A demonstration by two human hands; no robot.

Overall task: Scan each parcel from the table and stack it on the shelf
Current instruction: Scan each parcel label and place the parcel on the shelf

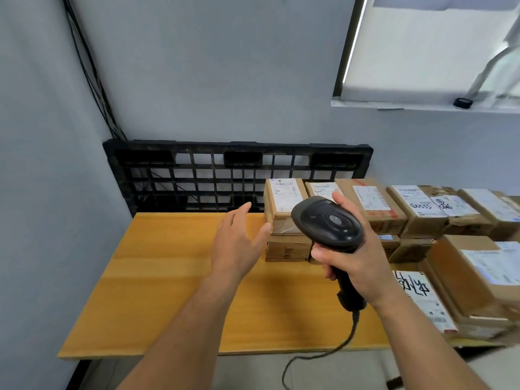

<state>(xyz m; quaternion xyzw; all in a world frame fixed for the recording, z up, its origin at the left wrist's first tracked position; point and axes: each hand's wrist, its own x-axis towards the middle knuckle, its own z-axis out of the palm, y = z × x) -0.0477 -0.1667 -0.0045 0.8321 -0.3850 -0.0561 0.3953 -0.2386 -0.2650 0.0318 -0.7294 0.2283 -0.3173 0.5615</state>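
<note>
Parcel (pixel 284 198) topping the leftmost stack had your left hand (pixel 239 243) just beside its side face, fingers straight and spread, holding nothing. Your right hand (pixel 357 266) had its fingers curled round the scanner (pixel 329 220) handle, above the boxes. Those stacks filled the desk's (pixel 168 291) far right corner and right edge.

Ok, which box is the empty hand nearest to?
Find the orange table before the black pallet. Brown parcels line its back right; go to their left end. It is the top parcel there, right beside the left hand.
</note>
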